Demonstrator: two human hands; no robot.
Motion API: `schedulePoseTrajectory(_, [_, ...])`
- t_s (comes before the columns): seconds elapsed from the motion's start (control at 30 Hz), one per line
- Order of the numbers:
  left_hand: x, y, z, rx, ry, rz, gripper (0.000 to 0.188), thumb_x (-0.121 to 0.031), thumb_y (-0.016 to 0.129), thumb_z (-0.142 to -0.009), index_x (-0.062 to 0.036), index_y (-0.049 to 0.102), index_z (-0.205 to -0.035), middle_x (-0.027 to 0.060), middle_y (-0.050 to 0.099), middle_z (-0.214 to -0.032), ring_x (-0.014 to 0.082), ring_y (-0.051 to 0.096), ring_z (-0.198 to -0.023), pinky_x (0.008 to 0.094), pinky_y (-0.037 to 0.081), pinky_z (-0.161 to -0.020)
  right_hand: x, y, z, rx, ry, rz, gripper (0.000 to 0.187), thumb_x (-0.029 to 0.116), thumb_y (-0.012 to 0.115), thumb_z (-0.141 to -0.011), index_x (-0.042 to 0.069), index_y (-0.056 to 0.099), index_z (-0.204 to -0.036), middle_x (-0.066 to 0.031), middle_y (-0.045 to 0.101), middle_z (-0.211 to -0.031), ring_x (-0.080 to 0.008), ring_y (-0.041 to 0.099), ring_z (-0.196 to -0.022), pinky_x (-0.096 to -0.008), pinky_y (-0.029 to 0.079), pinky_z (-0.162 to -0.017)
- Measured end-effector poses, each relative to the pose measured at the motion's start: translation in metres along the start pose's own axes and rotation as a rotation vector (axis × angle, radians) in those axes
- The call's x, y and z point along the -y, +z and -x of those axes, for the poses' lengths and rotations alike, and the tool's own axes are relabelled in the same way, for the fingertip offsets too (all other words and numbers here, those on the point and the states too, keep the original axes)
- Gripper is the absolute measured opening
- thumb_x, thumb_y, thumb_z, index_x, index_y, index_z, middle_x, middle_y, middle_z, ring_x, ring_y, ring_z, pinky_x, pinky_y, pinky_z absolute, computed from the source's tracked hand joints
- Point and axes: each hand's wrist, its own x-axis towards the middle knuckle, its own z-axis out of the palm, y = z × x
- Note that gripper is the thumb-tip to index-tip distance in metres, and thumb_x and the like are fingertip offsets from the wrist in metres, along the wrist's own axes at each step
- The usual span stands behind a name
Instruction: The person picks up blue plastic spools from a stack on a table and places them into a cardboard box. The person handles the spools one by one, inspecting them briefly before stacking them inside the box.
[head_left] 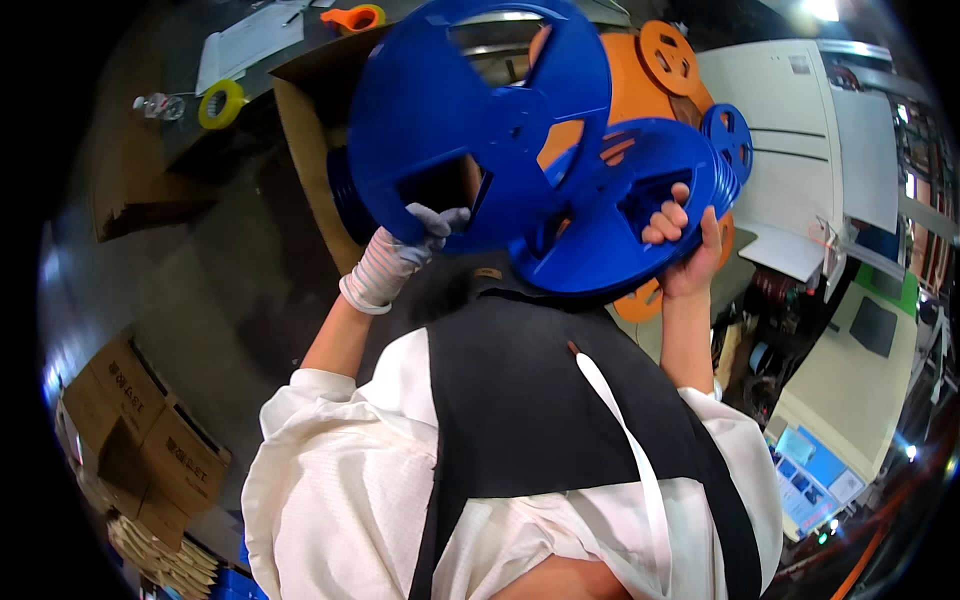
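Note:
My left hand point(397, 262), in a striped white-and-grey glove, grips a large blue plastic reel disc point(425, 90) at its lower rim, with fingers through a cut-out. The disc is tilted up in front of me. My right hand point(688, 245) is bare. Its fingers curl through an opening in a stack of blue reel discs point(590, 245), the thumb on the rim side. The big disc overlaps the left part of that stack. Just left of the big disc, more blue discs point(345, 195) show inside an open cardboard box point(308, 165).
Orange reels point(668, 60) and a small blue reel point(728, 140) lie behind the stack. A dark table point(190, 135) at the far left bears yellow tape point(221, 104), a bottle point(158, 106) and papers. Cardboard boxes point(140, 415) stand lower left; a pale machine point(780, 150) stands right.

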Motion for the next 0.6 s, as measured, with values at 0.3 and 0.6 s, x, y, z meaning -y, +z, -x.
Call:
schedulePoseTrajectory(0.3, [0.011,-0.023,0.027,-0.193,-0.063,0.408,0.02,-0.01,0.074,-0.081,-0.0112,0.059,-0.093,0.0091,0.064,-0.107,0.0199,0.059,-0.109,0.0267,0.046,-0.091,0.007,-0.012,0.013,-0.128,-0.014,0.059,0.044,0.03,0.057,-0.092,0.001,0.049,-0.124,-0.0064,0.058,-0.091,-0.0182,0.055,-0.079,-0.0357,0.049,-0.074])
schedulePoseTrajectory(0.6, [0.014,-0.035,0.019,-0.53,-0.062,0.178,0.015,0.005,0.06,-0.086,-0.0075,0.058,-0.094,0.0106,0.066,-0.103,0.0236,0.06,-0.11,0.0342,0.046,-0.097,0.012,-0.018,0.007,-0.157,0.002,0.121,0.041,0.027,0.059,-0.09,0.001,0.051,-0.121,-0.0067,0.058,-0.09,-0.0183,0.057,-0.081,-0.0369,0.053,-0.076])
